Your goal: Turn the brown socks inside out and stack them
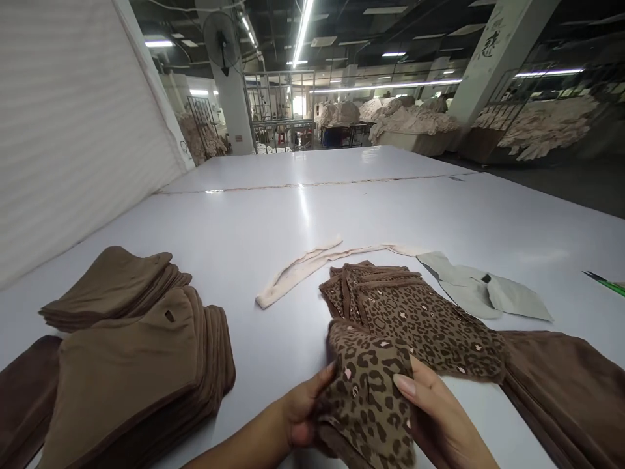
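Observation:
A brown leopard-print fabric piece (pixel 366 384) is held up between both hands above the front of the table. My left hand (pixel 308 404) grips its left edge, thumb on the printed face and fingers partly behind it. On the right side, my right hand (pixel 432 404) pinches the cloth with the thumb in front; the other fingers are partly hidden. Just beyond lies a stack of leopard-print fabric pieces (pixel 415 312) with fuzzy brown edges. Plain brown cut pieces (pixel 561 371) lie to the right of my right hand.
Stacks of plain brown cut fabric (pixel 131 365) stand at the left. A pale fabric strip (pixel 297 270) and grey-green pattern pieces (pixel 481 286) lie on the white table (pixel 234 221). A green pen-like tool (pixel 605 283) lies at the right. White sheeting (pixel 73 117) borders the left side.

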Available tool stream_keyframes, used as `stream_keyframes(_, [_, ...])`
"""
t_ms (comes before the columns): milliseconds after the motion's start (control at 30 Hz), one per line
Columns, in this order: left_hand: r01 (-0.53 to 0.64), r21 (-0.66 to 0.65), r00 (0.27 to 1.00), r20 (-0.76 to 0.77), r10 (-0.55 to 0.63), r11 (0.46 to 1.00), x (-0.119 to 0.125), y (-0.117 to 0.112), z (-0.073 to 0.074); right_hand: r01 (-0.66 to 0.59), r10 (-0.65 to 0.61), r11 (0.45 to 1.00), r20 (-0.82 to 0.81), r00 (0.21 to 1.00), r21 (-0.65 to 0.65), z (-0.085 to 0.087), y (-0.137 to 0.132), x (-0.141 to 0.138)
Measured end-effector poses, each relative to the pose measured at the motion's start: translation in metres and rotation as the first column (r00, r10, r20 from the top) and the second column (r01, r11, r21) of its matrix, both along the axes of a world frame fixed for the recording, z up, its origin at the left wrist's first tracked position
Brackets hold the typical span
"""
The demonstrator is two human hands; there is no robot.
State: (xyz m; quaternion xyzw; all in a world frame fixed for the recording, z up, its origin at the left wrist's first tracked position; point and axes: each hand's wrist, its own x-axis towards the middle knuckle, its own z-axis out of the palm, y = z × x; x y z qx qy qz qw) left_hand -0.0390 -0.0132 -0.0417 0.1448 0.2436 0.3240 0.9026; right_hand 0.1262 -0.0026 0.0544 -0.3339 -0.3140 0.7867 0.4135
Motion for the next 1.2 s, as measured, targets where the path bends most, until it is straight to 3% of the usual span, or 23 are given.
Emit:
stream_keyframes(100, [-0.216, 0.069, 0.962, -0.158, 0.224, 0.974, -0.032, -0.007, 0.027, -0.007, 0.007, 1.0, 0.021, 1.0, 0.008, -0.011, 0.007, -0.007])
stream_keyframes(167, [-0.354, 0.23, 0.848, -0.329, 0.415, 0.906, -0.062, -0.006, 0.046, -0.004, -0.002, 0.999, 0.108, 0.994, 0.054, -0.027, 0.014, -0.01])
stream_keyframes(233, [-0.301, 0.448, 0.661, -0.539, 0.523, 0.842, -0.091, -0.004, 0.059, -0.036, 0.012, 0.994, 0.223, 0.975, 0.105, -0.048, 0.019, -0.016])
stream_keyframes(267, [-0.213, 0.519, 0.526, -0.653, 0.545, 0.828, -0.102, -0.004, 0.063, -0.061, 0.027, 0.992, 0.273, 0.962, 0.114, -0.061, 0.02, -0.02])
stream_keyframes(300, [-0.122, 0.564, 0.338, -0.75, 0.568, 0.817, -0.111, -0.006, 0.064, -0.083, 0.044, 0.99, 0.311, 0.949, 0.113, -0.073, 0.02, -0.025])
stream_keyframes(367, [0.026, 0.604, -0.096, -0.792, 0.603, 0.797, -0.119, -0.011, 0.064, -0.105, 0.064, 0.99, 0.349, 0.935, 0.099, -0.094, 0.019, -0.034])
stream_keyframes(400, [0.079, 0.623, -0.254, -0.742, 0.62, 0.778, -0.118, -0.014, 0.062, -0.104, 0.065, 0.99, 0.354, 0.933, 0.093, -0.102, 0.017, -0.038])
stream_keyframes(433, [0.119, 0.644, -0.326, -0.694, 0.642, 0.756, -0.114, -0.017, 0.061, -0.101, 0.065, 0.991, 0.353, 0.933, 0.085, -0.107, 0.015, -0.04])
stream_keyframes(467, [0.153, 0.656, -0.304, -0.68, 0.667, 0.739, -0.107, -0.02, 0.058, -0.098, 0.066, 0.992, 0.35, 0.934, 0.076, -0.111, 0.013, -0.042])
stream_keyframes(533, [0.204, 0.644, -0.076, -0.74, 0.668, 0.737, -0.089, -0.023, 0.05, -0.098, 0.075, 0.994, 0.331, 0.941, 0.055, -0.111, 0.01, -0.044])
stream_keyframes(600, [0.227, 0.594, 0.151, -0.804, 0.575, 0.771, -0.07, -0.022, 0.037, -0.091, 0.076, 0.995, 0.301, 0.951, 0.035, -0.108, 0.006, -0.045])
stream_keyframes(667, [0.201, 0.538, 0.285, -0.832, 0.476, 0.819, -0.054, -0.02, 0.02, -0.072, 0.066, 0.997, 0.276, 0.959, 0.01, -0.105, 0.002, -0.046])
stream_keyframes(800, [0.157, 0.411, 0.488, -0.823, 0.291, 0.898, -0.037, -0.012, -0.007, -0.043, 0.06, 0.996, 0.245, 0.968, -0.072, -0.1, -0.005, -0.048])
stream_keyframes(900, [0.152, 0.348, 0.589, -0.784, 0.198, 0.925, -0.034, -0.008, -0.012, -0.007, 0.046, 0.982, 0.206, 0.977, -0.187, -0.095, -0.007, -0.048])
stream_keyframes(1000, [0.104, 0.36, 0.618, -0.754, 0.223, 0.927, -0.036, -0.009, -0.007, 0.017, 0.039, 0.968, 0.218, 0.975, -0.25, -0.091, -0.007, -0.046])
stream_keyframes(1200, [0.022, 0.442, 0.581, -0.736, 0.349, 0.897, -0.039, -0.017, 0.005, -0.108, 0.113, 0.994, 0.345, 0.932, -0.033, -0.096, -0.007, -0.047])
